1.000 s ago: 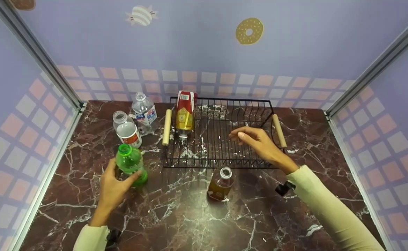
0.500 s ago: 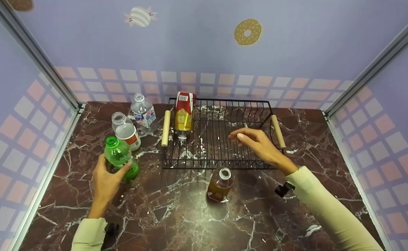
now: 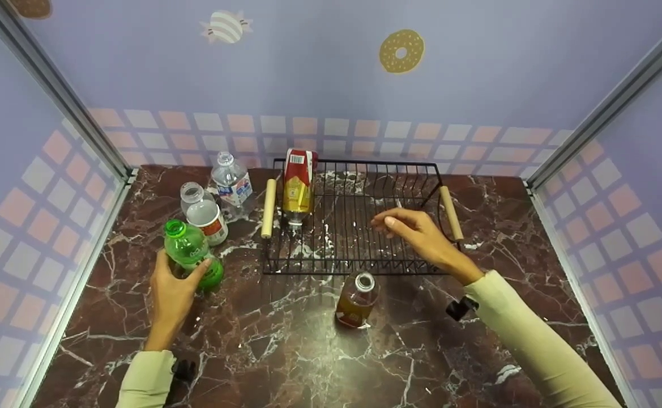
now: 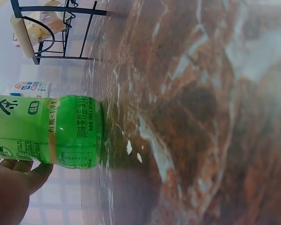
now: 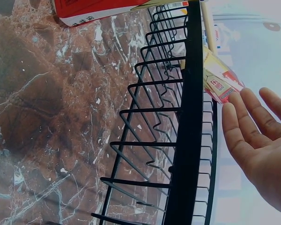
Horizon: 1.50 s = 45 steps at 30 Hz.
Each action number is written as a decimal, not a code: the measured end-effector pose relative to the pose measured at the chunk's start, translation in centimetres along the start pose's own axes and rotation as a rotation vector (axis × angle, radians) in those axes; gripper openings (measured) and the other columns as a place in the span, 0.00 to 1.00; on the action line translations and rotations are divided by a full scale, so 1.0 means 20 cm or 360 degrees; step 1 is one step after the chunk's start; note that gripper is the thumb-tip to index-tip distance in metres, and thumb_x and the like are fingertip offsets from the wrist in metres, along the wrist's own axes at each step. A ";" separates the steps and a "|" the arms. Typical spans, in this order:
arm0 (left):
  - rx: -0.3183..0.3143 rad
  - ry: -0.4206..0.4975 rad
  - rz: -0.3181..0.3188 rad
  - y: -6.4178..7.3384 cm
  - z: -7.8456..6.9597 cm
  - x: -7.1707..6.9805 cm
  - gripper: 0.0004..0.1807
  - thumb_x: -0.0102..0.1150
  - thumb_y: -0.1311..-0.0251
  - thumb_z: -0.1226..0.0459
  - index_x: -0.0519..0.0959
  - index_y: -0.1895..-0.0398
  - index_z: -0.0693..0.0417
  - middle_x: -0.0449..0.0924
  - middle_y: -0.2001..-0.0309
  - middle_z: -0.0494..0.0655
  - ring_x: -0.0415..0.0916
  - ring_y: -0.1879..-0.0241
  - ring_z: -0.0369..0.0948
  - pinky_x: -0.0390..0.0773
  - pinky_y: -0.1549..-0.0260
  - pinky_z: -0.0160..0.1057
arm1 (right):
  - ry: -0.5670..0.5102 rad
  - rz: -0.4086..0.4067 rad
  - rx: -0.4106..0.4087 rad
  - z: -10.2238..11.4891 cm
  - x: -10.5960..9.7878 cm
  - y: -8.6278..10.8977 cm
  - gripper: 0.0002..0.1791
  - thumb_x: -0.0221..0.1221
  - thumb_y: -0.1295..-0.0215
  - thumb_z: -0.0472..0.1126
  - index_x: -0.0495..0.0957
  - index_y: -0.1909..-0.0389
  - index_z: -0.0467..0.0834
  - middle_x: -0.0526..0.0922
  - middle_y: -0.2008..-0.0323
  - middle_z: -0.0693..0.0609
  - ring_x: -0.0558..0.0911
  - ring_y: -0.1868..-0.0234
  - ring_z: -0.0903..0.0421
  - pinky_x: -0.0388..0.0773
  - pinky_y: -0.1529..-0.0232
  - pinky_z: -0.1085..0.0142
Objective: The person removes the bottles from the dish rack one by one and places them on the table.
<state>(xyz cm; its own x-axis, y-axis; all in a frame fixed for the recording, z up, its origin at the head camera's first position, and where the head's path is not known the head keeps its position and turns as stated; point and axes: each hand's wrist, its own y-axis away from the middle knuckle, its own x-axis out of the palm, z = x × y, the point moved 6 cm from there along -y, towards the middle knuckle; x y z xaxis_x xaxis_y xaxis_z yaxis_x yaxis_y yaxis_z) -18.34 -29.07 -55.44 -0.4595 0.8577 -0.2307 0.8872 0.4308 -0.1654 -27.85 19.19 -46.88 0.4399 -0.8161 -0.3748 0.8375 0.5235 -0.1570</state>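
Note:
My left hand (image 3: 173, 292) grips a green plastic bottle (image 3: 186, 243), uncapped and upright, thumb on one side and fingers round the other. In the left wrist view the green bottle (image 4: 68, 133) has its base right at the marble tabletop. Just behind it stand a clear bottle with a red-and-white label (image 3: 213, 226) and another with a blue-and-white label (image 3: 234, 187). My right hand (image 3: 421, 232) hovers over the right half of a black wire rack (image 3: 379, 162), holding nothing, fingers loosely bent. Inside the rack's left end a red-and-yellow bottle (image 3: 298, 187) leans neck-down.
An open bottle of brownish colour (image 3: 356, 303) stands in front of the rack. Wooden handles (image 3: 269, 208) flank the rack on both sides. Patterned walls (image 3: 331, 136) close in the back, left and right of the dark marble table (image 3: 285, 351). White specks dot its surface.
My left hand has carried the green bottle leftward and a little back, beside the clear bottles, slowing over the last half second. The right hand stays where it was.

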 end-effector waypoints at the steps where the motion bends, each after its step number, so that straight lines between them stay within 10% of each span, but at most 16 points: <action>1: 0.0000 -0.0018 0.0005 0.00 0.00 0.00 0.38 0.80 0.37 0.70 0.70 0.27 0.67 0.79 0.33 0.60 0.78 0.30 0.49 0.77 0.29 0.43 | 0.0002 0.0001 0.0000 0.00 0.00 0.00 0.20 0.51 0.12 0.42 0.84 0.38 0.34 0.87 0.40 0.33 0.88 0.45 0.50 0.87 0.43 0.61; 8: 0.0088 -0.0134 -0.0023 0.05 -0.03 -0.06 0.47 0.81 0.38 0.69 0.64 0.21 0.69 0.72 0.27 0.67 0.72 0.26 0.65 0.73 0.26 0.63 | -0.0002 -0.0004 -0.0003 0.00 0.00 0.00 0.21 0.51 0.12 0.43 0.84 0.37 0.33 0.87 0.41 0.32 0.89 0.45 0.50 0.88 0.44 0.60; 21: 0.0366 0.0039 -0.0105 0.05 -0.27 -0.17 0.45 0.78 0.45 0.81 0.67 0.24 0.69 0.74 0.33 0.54 0.72 0.32 0.43 0.76 0.28 0.39 | -0.0018 -0.0003 -0.0006 0.02 -0.02 0.00 0.20 0.51 0.12 0.41 0.84 0.38 0.33 0.87 0.42 0.31 0.89 0.45 0.51 0.88 0.41 0.50; 39: 0.0860 -0.0195 -0.0101 -0.05 -0.70 -0.10 0.43 0.81 0.51 0.79 0.73 0.29 0.75 0.73 0.28 0.70 0.67 0.25 0.61 0.61 0.18 0.43 | 0.0019 -0.0020 -0.0019 0.02 -0.04 0.01 0.19 0.51 0.13 0.40 0.84 0.39 0.32 0.89 0.44 0.37 0.89 0.47 0.51 0.88 0.42 0.46; 45: 0.0962 -0.0209 0.0051 -0.04 -0.79 -0.02 0.41 0.83 0.48 0.75 0.74 0.30 0.73 0.73 0.26 0.65 0.67 0.23 0.59 0.61 0.18 0.44 | 0.0025 -0.0036 -0.0003 0.01 -0.05 0.03 0.19 0.51 0.12 0.41 0.85 0.39 0.33 0.90 0.45 0.40 0.89 0.47 0.50 0.89 0.43 0.51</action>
<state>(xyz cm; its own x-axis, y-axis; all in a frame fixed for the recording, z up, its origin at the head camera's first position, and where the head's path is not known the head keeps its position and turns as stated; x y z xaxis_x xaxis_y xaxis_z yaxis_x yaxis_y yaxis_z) -18.10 -25.32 -40.01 -0.4684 0.8092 -0.3546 0.7373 0.1368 -0.6615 -27.72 20.23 -46.38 0.4160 -0.8237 -0.3853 0.8465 0.5056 -0.1670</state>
